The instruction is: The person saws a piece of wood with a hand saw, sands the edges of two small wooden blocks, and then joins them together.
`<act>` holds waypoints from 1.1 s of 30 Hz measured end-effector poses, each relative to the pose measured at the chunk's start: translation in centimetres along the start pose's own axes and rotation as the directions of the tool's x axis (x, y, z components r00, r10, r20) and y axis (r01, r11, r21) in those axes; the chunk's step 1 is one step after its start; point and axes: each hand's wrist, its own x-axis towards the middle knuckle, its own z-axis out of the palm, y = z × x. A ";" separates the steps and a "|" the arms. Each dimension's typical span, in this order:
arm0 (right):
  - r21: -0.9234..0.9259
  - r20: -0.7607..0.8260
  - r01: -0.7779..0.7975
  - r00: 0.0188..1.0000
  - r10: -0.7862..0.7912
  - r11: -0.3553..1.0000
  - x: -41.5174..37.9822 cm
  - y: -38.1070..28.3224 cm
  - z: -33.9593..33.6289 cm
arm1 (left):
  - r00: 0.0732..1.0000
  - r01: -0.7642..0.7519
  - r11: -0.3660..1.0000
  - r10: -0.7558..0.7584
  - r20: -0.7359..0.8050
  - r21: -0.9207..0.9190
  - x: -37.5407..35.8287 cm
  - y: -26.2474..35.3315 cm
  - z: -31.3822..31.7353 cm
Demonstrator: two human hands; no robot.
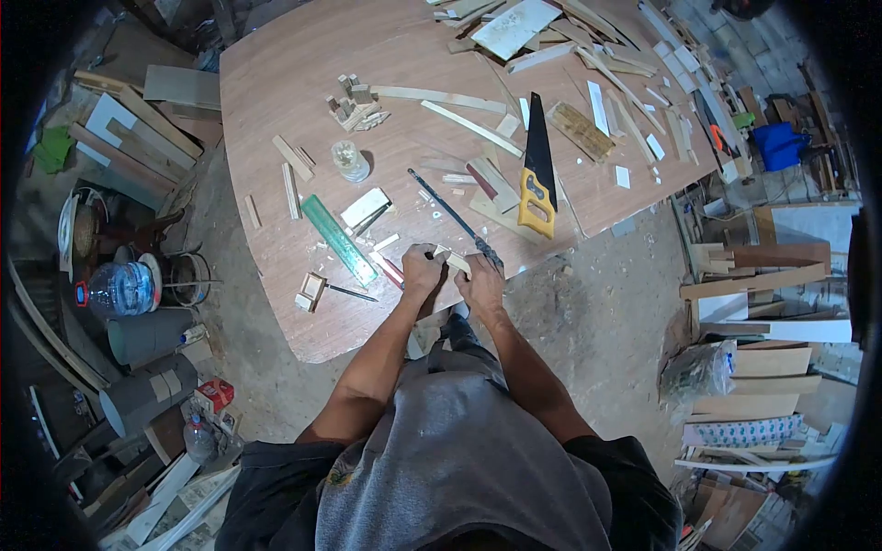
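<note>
Wood piece (453,261), short and pale, held at the near edge of the table (276,87). Head view: clock read from that piece, 12 being away from the wearer. Left hand (423,271) curled, gripping its left end; right hand (480,283) bent round the right end, also gripping (exact finger placing too small to make out). Dark bar (450,208) at 12, lying slantwise, near end close by the right hand; cannot tell whether they touch. Handsaw (539,151) at 1, yellow handle toward the wearer, dark blade pointing away. Worn board (581,130) between 1 and 2, just beside the blade. Green strip (338,241) at 9, slanted. White block (366,208) at 10. Clear jar (350,161) between 10 and 11, well apart from the hands. Small blocks (354,103) at 11, clustered. Wood heap (551,41) toward 1, far side.
</note>
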 end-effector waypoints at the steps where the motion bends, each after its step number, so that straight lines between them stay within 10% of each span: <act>1: 0.002 -0.001 0.010 1.000 -0.010 1.000 0.3 -0.1 -0.4 | 0.999 0.026 1.000 -0.026 0.033 -0.009 0.0 0.8 -0.6; 5: 0.380 0.105 -0.048 0.994 0.008 0.924 1.0 -0.2 -3.1 | 0.858 -0.499 0.866 0.500 -0.113 0.037 -2.9 4.5 -4.8; 8: 0.463 0.312 -0.140 0.950 -0.013 0.875 2.4 -1.6 -6.8 | 0.687 -0.714 0.700 0.691 0.223 0.030 -3.7 5.2 -6.4; 20: 0.466 0.736 -0.325 0.658 -0.157 0.823 5.4 -2.7 -8.5 | 0.846 -0.532 0.845 0.525 0.097 0.064 -7.0 5.6 -7.4; 22: 0.516 0.716 -0.312 0.669 -0.202 0.798 5.4 -2.0 -8.1 | 0.880 -0.473 0.878 0.468 0.081 0.069 -7.9 5.5 -8.0; 24: 0.359 0.375 -0.063 0.923 -0.082 0.931 5.8 -0.4 -7.9 | 0.975 -0.221 0.972 0.221 0.005 0.085 -8.9 4.7 -8.6; 27: -0.072 -0.205 0.152 0.965 -0.164 0.986 6.9 6.3 -6.9 | 0.995 0.012 0.992 -0.024 -0.093 -0.122 -10.5 -0.1 -9.2; 29: -0.275 0.014 -0.066 0.997 0.073 0.959 7.5 8.2 -6.6 | 0.986 0.076 0.990 -0.092 -0.137 -0.120 -11.5 -2.5 -10.7; 33: -0.393 0.118 0.088 0.992 -0.045 0.915 8.9 9.4 -6.1 | 0.946 0.249 0.921 -0.298 -0.130 -0.300 -14.1 -7.4 -14.0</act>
